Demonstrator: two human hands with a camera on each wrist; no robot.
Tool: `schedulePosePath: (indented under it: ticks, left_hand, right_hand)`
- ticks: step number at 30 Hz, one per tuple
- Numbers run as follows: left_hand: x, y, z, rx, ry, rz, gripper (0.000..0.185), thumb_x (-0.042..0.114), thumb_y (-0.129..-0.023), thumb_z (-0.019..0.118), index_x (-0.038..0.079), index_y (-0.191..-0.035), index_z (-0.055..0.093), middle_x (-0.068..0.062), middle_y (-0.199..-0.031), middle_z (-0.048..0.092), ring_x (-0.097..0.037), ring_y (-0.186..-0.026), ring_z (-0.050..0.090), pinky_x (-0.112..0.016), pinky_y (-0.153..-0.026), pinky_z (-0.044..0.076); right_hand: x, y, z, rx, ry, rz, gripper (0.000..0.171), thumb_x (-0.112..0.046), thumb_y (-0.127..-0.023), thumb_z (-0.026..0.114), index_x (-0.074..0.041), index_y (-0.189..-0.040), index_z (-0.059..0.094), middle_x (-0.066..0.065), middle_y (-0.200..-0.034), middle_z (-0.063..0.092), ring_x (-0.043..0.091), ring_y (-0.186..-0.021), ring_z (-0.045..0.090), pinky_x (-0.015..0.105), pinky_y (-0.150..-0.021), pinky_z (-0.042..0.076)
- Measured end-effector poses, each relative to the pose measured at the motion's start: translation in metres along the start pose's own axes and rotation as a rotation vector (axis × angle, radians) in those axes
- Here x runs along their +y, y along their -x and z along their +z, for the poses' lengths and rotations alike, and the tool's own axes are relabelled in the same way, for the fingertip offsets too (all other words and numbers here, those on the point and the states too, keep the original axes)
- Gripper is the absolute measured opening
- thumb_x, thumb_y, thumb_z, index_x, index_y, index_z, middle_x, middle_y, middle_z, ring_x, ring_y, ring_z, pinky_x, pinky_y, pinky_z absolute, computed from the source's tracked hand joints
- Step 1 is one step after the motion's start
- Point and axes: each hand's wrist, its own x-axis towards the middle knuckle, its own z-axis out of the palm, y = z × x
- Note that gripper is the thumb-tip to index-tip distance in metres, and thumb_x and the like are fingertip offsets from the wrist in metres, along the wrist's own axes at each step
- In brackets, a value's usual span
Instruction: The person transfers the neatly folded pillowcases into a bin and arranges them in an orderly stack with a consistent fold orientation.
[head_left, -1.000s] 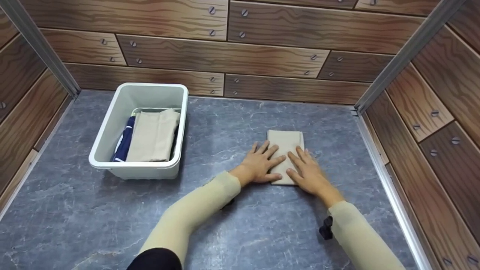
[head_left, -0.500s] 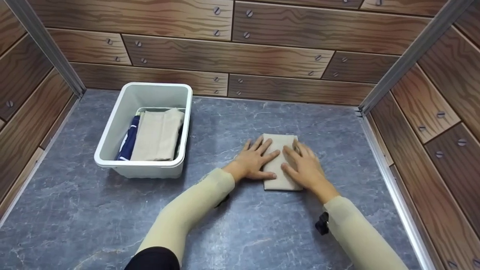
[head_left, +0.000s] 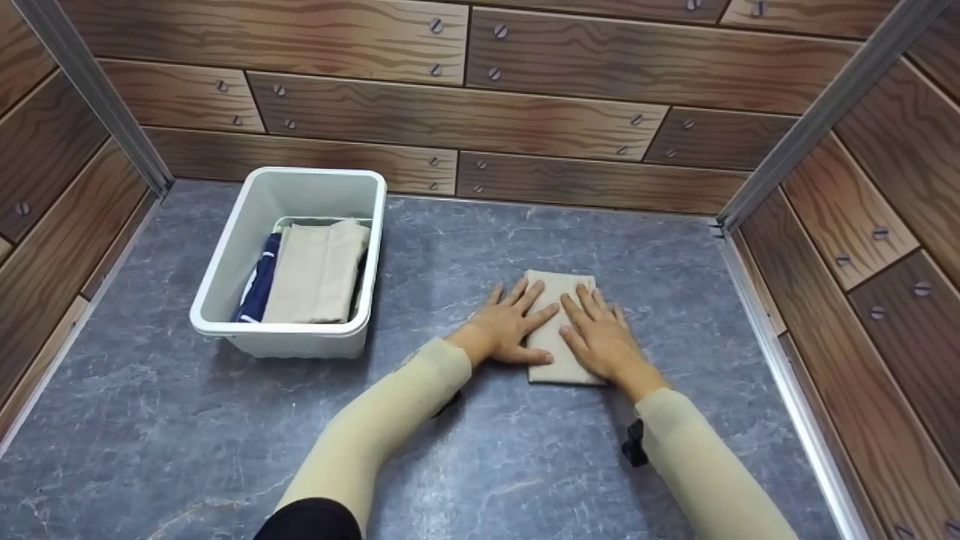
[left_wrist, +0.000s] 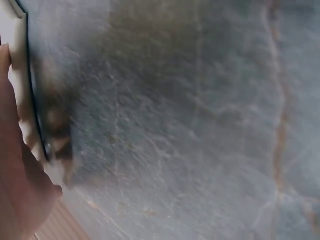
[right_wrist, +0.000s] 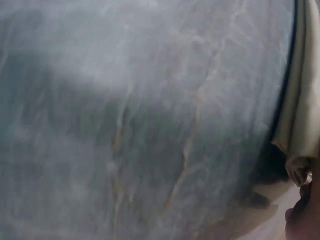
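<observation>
Sleeves: two pale beige sleeves [head_left: 390, 420] come in from the near edge; a small black strap fitting [head_left: 634, 444] shows under the right wrist
Left hand: left hand [head_left: 506, 328] lies flat, fingers spread and straight, palm down on the left part of the folded cloth, its thumb on the table beside it
Right hand: right hand [head_left: 601, 341] lies flat likewise, fingers spread, pressing the right part of the same cloth; nothing is pinched by either hand
Folded cloth: folded beige cloth [head_left: 561, 366] sits on the grey marbled table [head_left: 187, 450], right of centre, in a neat narrow rectangle under both palms
Step in hand (judged): flattening the finished fold, both hands bearing down together
Next move (judged): calls for a grip under or round the cloth's edges that keeps the layers from sliding open, then a lift clear of the table
Wrist views: both blurred; the left wrist shows mostly table, the right wrist a pale cloth edge [right_wrist: 300, 105] at the right side
Bin: white plastic bin [head_left: 225, 270] stands well apart to the left, farther back, holding a folded beige piece [head_left: 315, 274] and a navy piece [head_left: 259, 281] beside it
In the way: the bin's near rim stands raised; open table lies between cloth and bin
Walls: wood-grain panels [head_left: 465, 112] with screw heads close the back and sides
</observation>
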Motion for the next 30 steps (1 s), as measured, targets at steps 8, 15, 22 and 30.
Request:
schedulePosePath:
  ticks: [8, 15, 22, 30]
  left_hand:
    - [0.004, 0.020, 0.005, -0.003, -0.024, 0.100, 0.091, 0.084, -0.087, 0.033, 0.039, -0.160, 0.004, -0.008, -0.168, -0.005, -0.034, -0.153, -0.003, -0.063, -0.121, 0.007]
    - [0.000, 0.026, 0.007, 0.001, -0.014, 0.104, 0.089, 0.083, -0.087, 0.037, 0.040, -0.159, 0.008, -0.007, -0.168, -0.001, -0.033, -0.154, 0.000, -0.065, -0.120, 0.009]
    - [-0.011, 0.036, 0.011, -0.015, 0.034, 0.087, 0.090, 0.083, -0.086, 0.041, 0.041, -0.159, 0.009, -0.005, -0.169, -0.002, -0.031, -0.154, -0.001, -0.065, -0.120, 0.009]
    - [-0.024, 0.045, 0.008, -0.010, 0.065, 0.046, 0.090, 0.084, -0.085, 0.040, 0.041, -0.159, 0.013, -0.004, -0.169, -0.002, -0.032, -0.154, -0.002, -0.066, -0.119, 0.008]
  right_hand:
    - [0.003, 0.030, -0.009, -0.022, -0.007, -0.074, 0.068, -0.048, -0.101, 0.051, -0.016, -0.157, 0.031, 0.015, -0.165, 0.017, 0.042, -0.151, 0.013, 0.068, -0.118, 0.013]
    - [-0.001, 0.037, 0.001, -0.026, -0.019, -0.065, 0.069, -0.052, -0.101, 0.048, -0.019, -0.158, 0.028, 0.012, -0.166, 0.016, 0.040, -0.151, 0.014, 0.066, -0.118, 0.015]
    - [-0.014, 0.031, 0.009, -0.032, -0.020, -0.069, 0.068, -0.052, -0.102, 0.046, -0.019, -0.159, 0.027, 0.012, -0.166, 0.016, 0.039, -0.151, 0.015, 0.066, -0.118, 0.017]
    - [-0.028, 0.017, 0.011, -0.034, -0.051, -0.072, 0.067, -0.052, -0.102, 0.045, -0.020, -0.159, 0.027, 0.011, -0.166, 0.015, 0.039, -0.151, 0.013, 0.065, -0.119, 0.016]
